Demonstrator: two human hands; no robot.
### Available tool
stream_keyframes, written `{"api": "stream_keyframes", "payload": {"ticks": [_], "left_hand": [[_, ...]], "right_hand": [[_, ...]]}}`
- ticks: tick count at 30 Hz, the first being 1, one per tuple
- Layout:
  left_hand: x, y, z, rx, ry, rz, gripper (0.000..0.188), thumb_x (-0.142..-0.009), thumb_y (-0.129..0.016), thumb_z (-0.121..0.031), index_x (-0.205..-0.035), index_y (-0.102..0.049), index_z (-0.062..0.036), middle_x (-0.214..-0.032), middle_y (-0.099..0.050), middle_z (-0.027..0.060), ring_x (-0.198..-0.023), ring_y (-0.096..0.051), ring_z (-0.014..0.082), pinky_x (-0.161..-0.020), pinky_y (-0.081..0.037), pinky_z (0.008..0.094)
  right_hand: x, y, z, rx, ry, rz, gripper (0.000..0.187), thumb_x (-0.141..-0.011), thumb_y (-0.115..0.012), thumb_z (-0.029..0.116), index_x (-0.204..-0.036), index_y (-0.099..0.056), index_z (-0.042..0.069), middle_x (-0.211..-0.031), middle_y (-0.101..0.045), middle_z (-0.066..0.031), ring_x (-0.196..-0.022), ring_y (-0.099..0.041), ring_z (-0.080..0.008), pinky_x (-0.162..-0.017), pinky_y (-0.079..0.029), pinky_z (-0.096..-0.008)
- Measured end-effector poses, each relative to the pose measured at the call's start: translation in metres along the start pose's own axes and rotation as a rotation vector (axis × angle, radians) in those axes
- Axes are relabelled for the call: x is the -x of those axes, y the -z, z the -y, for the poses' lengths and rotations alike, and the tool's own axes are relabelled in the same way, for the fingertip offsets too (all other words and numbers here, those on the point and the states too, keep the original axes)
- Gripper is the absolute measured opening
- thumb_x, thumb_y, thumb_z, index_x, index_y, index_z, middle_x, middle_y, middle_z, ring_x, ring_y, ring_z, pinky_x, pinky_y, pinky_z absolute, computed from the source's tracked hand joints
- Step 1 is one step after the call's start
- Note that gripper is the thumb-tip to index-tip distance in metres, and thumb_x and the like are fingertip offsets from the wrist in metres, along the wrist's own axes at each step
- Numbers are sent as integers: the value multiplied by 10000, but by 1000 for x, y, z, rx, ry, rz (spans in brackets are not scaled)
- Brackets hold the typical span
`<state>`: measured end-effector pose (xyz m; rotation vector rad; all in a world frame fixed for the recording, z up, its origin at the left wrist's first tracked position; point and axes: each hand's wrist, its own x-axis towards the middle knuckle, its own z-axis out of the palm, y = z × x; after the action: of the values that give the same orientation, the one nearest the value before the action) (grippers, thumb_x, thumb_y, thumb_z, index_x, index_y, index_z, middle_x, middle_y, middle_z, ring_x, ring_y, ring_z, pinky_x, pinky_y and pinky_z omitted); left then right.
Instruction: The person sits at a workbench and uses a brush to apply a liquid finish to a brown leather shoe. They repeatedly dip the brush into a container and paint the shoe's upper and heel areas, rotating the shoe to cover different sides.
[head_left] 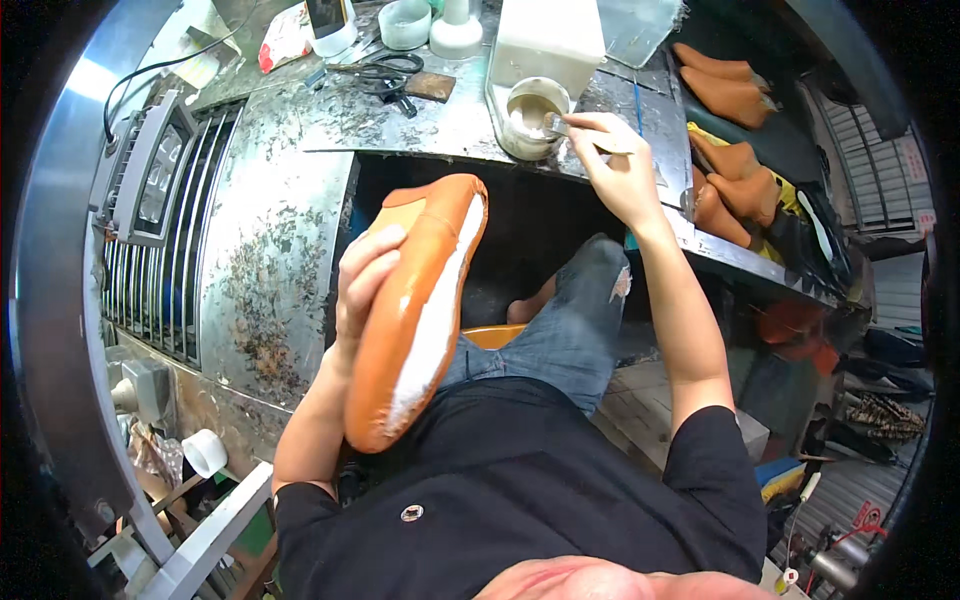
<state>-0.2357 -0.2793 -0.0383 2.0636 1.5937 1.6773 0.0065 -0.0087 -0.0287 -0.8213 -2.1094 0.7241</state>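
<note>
A tan shoe upper (395,310), seemingly pulled over a last, is held up left of my lap, its toe toward me. My left hand (362,290) is closed round its left side, the thumb out of sight. Along its right side runs the white underside (428,345), rough near the toe. My right hand (612,165) pinches a flat brush (557,124) with a metal band and a pale handle. The brush is at the right rim of a clear jar (530,148) of whitish liquid; I cannot tell whether they touch.
Behind the jar stands a white box-shaped device (548,45). Black-handled scissors (388,68) and a brown block (430,86) lie on the worn metal bench (270,230). Several tan shoe uppers (745,185) are at the right. A lamp (160,170) is at the left.
</note>
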Motion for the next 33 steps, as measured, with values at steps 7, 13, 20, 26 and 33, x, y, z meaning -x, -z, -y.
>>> {"api": "stream_keyframes", "payload": {"ticks": [7, 13, 20, 26, 33], "left_hand": [[-1, 4, 13, -247, -289, 118, 439, -931, -733, -148, -1306, -505, -144, -1428, -641, 157, -1340, -608, 376, -1218, -339, 562], [1, -2, 12, -234, -299, 89, 416, -939, -726, -156, -1290, -503, -147, -1419, -642, 153, -1330, -613, 373, -1207, -348, 566], [-2, -2, 5, -249, -333, 85, 418, -939, -727, -152, -1294, -507, -148, -1417, -643, 146, -1326, -614, 368, -1194, -356, 558], [-2, 0, 2, -279, -294, 90, 433, -933, -730, -150, -1309, -514, -144, -1427, -643, 146, -1336, -607, 360, -1205, -343, 551], [-6, 2, 7, -294, -299, 72, 464, -914, -751, -162, -1316, -520, -141, -1440, -642, 145, -1352, -596, 359, -1208, -335, 546]], "right_hand": [[28, 6, 3, -577, -398, -141, 290, -1058, -660, 229, -1191, -747, -14, -1019, -762, -107, -805, -709, -160, -760, -578, -290], [53, -10, 61, -908, -434, -192, 334, -1102, -600, 275, -1132, -711, -38, -1049, -763, -128, -751, -699, -131, -613, -603, -269], [46, -27, 91, -798, -298, -197, 321, -1078, -663, 260, -1021, -757, -41, -787, -721, -72, -670, -674, -113, -599, -573, -262], [56, -38, 98, -809, -241, -160, 297, -1084, -623, 211, -1015, -744, -52, -730, -699, -69, -633, -640, -100, -585, -536, -263], [69, -44, 112, -828, -255, -137, 314, -1090, -599, 207, -986, -733, -58, -728, -694, -73, -629, -637, -108, -577, -525, -266]]}}
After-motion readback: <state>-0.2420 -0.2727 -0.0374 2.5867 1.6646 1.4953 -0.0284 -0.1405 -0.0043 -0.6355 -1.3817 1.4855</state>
